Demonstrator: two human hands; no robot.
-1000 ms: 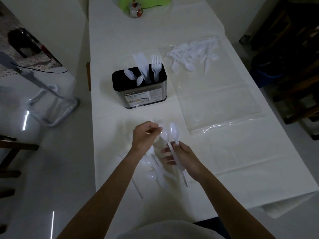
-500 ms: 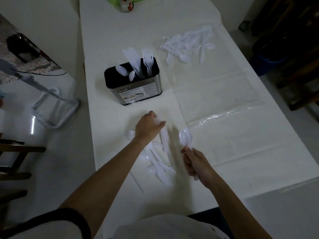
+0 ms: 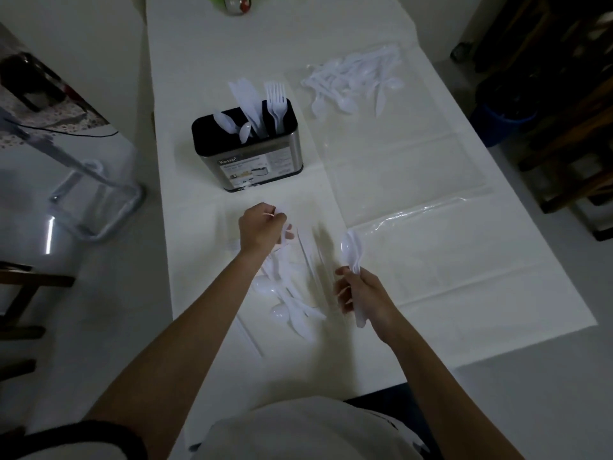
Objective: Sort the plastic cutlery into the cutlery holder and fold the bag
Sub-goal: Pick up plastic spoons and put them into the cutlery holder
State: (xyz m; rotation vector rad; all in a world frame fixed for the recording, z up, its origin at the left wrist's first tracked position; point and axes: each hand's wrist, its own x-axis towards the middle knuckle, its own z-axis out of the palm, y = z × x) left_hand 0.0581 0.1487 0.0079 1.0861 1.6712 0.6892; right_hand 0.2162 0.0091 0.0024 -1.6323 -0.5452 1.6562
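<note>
A black and steel cutlery holder [image 3: 247, 167] stands mid-table with white plastic spoons, knives and forks upright in it. My right hand [image 3: 363, 295] is closed around a small bunch of white spoons [image 3: 353, 250], bowls pointing up. My left hand [image 3: 262, 227] reaches down over a loose pile of white cutlery [image 3: 288, 300] on the table, fingers curled around a piece from it. A clear plastic bag [image 3: 398, 161] lies flat to the right, with more white cutlery [image 3: 355, 83] heaped at its far end.
A white cloth covers the long table [image 3: 464, 277]. A small jar [image 3: 235, 3] stands at the far end by something green. A metal chair frame [image 3: 96, 194] is on the floor to the left; dark furniture and a blue bin [image 3: 501, 117] are on the right.
My hands have separated: the left moved down and left onto the loose pile, the right drew back toward me with the spoons. The head camera tilted a little.
</note>
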